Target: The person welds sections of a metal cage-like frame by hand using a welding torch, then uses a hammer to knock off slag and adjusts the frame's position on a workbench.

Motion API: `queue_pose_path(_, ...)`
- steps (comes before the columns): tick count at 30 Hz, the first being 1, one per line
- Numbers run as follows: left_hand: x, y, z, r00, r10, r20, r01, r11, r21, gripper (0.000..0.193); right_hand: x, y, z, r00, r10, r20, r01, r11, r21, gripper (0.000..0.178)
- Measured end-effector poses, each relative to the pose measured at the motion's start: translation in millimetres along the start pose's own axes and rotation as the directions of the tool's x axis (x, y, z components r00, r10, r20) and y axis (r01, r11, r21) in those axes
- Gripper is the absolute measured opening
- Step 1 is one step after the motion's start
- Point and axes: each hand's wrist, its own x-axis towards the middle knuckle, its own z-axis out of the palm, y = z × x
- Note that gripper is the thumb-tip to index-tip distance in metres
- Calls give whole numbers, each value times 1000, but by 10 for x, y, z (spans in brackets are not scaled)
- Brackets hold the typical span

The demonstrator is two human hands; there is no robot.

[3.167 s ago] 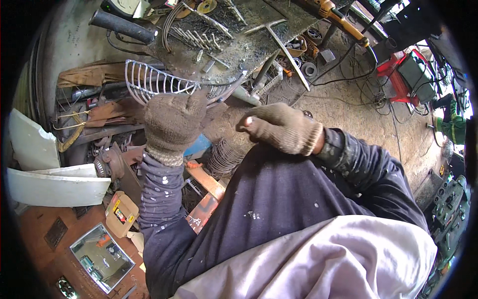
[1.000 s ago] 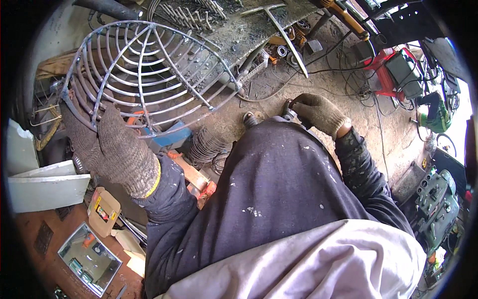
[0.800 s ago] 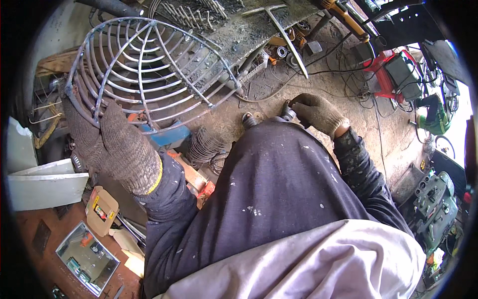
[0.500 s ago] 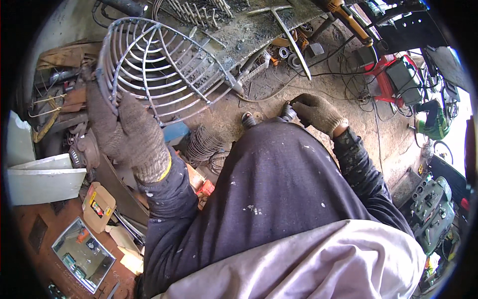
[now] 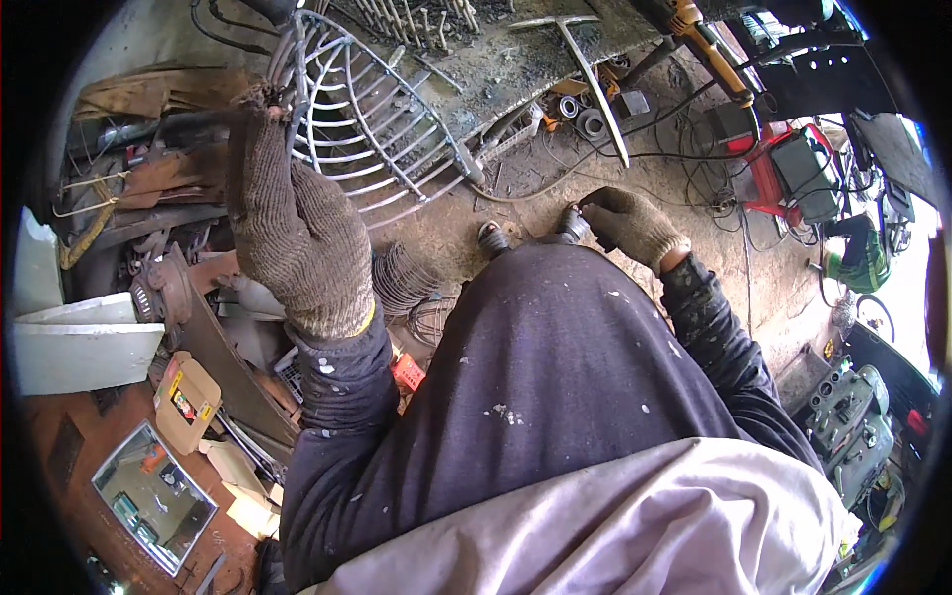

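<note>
At the upper left a half-round cage of grey metal bars (image 5: 369, 127) is tilted against the workbench edge. My left hand (image 5: 302, 233), in a brown knit glove, grips its left rim. The fingers reach up along the rim, and their exact hold is partly hidden by the glove. My right hand (image 5: 635, 226), gloved alike, is beside my right knee, above my sandalled foot. Its fingers are curled together, and their undersides are hidden. A bent metal rod shaped like a T (image 5: 593, 89) lies across the bench edge, away from both hands.
The bench (image 5: 476, 59) carries several upright metal pins (image 5: 416, 22). An angle grinder (image 5: 709, 50) sits at the upper right. Cables (image 5: 694, 178) trail over the floor past a red stool (image 5: 764, 169). Coiled wire (image 5: 402, 283) lies left of my knees, and a framed mirror (image 5: 156, 496) lies lower left.
My left hand has moved to the right, carrying the cage's left rim with it. The cage has turned and now looks narrower. My right hand has stayed in place.
</note>
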Motion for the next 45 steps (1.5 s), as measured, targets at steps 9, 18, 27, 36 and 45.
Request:
queue_pose_path(9, 55, 101, -31, 998, 40, 55, -39, 999, -25, 33, 116, 57, 42, 999, -47, -6, 46, 997, -56, 37)
queue_pose_path(18, 83, 73, -31, 995, 36, 96, -31, 998, -50, 34, 147, -73, 55, 999, -41, 4, 41, 995, -89, 38)
queue_pose_path(27, -10, 16, -8, 999, 38, 35, -36, 998, -45, 31, 196, 6, 78, 997, -72, 21, 73, 995, -63, 36)
queue_pose_path(36, -494, -251, -197, 998, 10, 65, -20, 989, 148, 26, 206, 82, 89, 998, -64, 19, 65, 995, -78, 36)
queue_pose_path(45, -342, -375, -160, 993, -115, -28, 115, 993, 13, 34, 144, -33, 104, 991, -132, 32, 135, 979, -150, 31)
